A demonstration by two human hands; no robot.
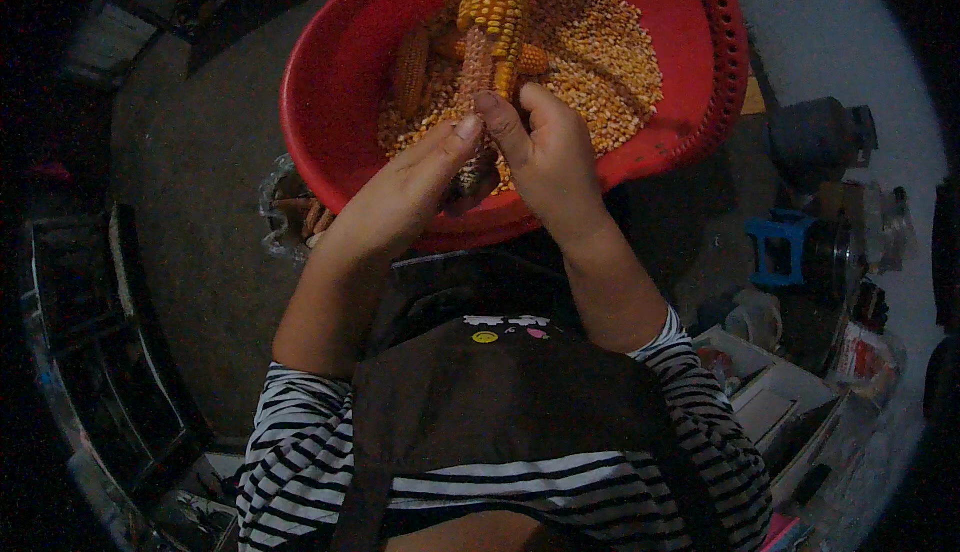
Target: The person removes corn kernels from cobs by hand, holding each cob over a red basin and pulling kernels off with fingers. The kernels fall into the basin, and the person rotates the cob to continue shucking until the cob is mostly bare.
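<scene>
Both hands are on one partly shelled corn cob (pixel 480 56) above a red plastic basin (pixel 322 94). Yellow kernels cover its far tip and right side, while the strip facing me is bare. My left hand (pixel 424 165) grips the near end, its thumb on the bare part. My right hand (pixel 551 143) holds the cob from the right, the thumb pressed close to the left thumb. Loose corn kernels (pixel 607 49) fill the basin's bottom. Another cob (pixel 411 75) lies at the left among them, and an orange one (pixel 532 59) lies behind the held cob.
Left of the basin, a clear plastic bag (pixel 277 210) with cobs stands on the floor (pixel 202 177). A grey gas cylinder (pixel 814 135), a blue plastic stool (pixel 780 250) and an open box (pixel 780 387) are along the right wall. A dark glass-fronted cabinet (pixel 112 372) stands at left.
</scene>
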